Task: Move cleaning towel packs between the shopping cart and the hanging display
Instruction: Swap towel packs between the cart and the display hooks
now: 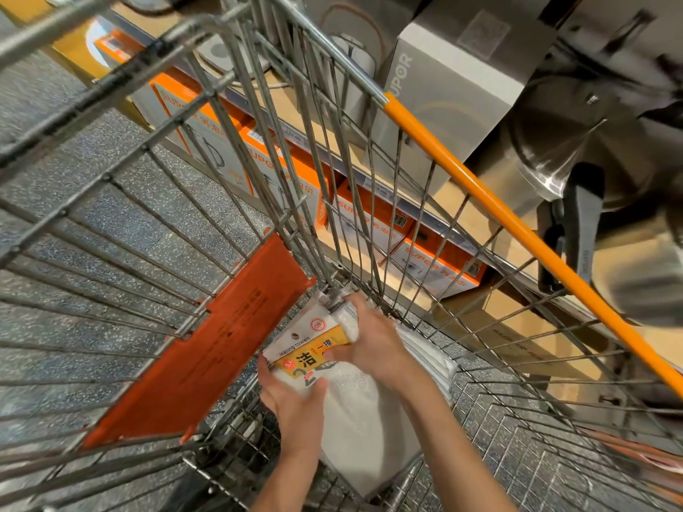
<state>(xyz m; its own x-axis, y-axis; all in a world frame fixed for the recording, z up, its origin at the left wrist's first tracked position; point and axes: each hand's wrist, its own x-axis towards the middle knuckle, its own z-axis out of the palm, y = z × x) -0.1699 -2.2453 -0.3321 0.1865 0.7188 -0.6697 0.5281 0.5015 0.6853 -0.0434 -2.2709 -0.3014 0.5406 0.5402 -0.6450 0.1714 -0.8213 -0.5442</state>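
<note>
Inside the wire shopping cart (369,201), a stack of white cleaning towel packs (369,430) leans in the far corner of the basket. The top pack (314,349) has a white and yellow label reading "cleaning towels". My left hand (295,404) grips the pack's lower left edge, thumb over the label. My right hand (373,341) holds its upper right side, fingers curled over the top edge and thumb on the label. No hanging display is in view.
The cart has an orange top rail (517,223) and an orange fold-down flap (221,349). Beyond the cart stand shelves with orange and white appliance boxes (436,260), a grey box (454,79) and steel pots (576,153). Speckled floor (74,216) lies left.
</note>
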